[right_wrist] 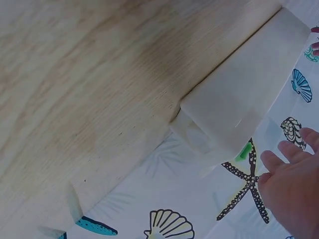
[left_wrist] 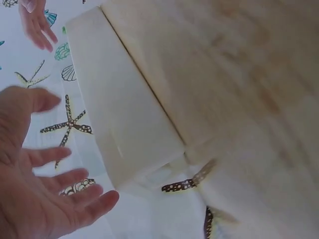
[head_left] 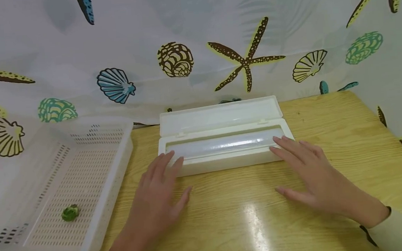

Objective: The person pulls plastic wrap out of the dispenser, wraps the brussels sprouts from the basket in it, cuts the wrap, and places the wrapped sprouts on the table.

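Note:
A long white plastic-wrap box [head_left: 224,164] lies on the wooden table with its lid [head_left: 218,116] raised at the back. Inside it is a shiny roll of plastic wrap [head_left: 220,144]. My left hand [head_left: 155,200] is by the box's left front corner, fingers spread and holding nothing. At the right front corner is my right hand [head_left: 313,178], its fingers extended and its thumb apart. Whether the fingertips touch the box I cannot tell. Both wrist views show the box's plain outer side [left_wrist: 119,104] beside loosely spread fingers.
To the left stands a white perforated plastic basket [head_left: 115,186] with a small green piece [head_left: 70,213] in it, perhaps a vegetable. A cloth [head_left: 138,32] printed with shells and starfish hangs behind the wooden table [head_left: 221,217] and along its right side.

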A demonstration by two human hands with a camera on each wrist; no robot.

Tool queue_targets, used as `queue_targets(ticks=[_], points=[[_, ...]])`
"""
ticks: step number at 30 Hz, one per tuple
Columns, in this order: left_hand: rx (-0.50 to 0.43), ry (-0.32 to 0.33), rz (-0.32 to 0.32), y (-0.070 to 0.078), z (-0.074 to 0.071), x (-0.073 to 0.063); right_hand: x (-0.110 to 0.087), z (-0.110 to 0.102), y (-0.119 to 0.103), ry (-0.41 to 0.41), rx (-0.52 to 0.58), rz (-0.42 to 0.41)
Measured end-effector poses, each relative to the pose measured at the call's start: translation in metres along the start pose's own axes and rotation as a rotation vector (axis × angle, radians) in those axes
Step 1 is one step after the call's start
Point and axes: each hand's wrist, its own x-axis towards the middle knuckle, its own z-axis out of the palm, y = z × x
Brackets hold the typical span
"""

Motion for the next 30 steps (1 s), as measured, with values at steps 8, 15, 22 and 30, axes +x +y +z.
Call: queue_targets(ticks=[8,15,22,30], points=[[-0.294,0.142,-0.291,-0.009,0.007,0.004,0.008,0.003,0.011,0.053,0.139,0.099],[-0.522,0.129,-0.446,-0.016,0.007,0.010,0.012,0.005,0.015,0.069,0.219,0.202],[-0.687,0.063,-0.623,-0.024,0.008,0.015,0.015,0.010,0.018,0.084,0.290,0.257],[-0.903,0.030,-0.856,-0.028,0.005,0.024,0.014,0.013,0.022,0.092,0.371,0.326]])
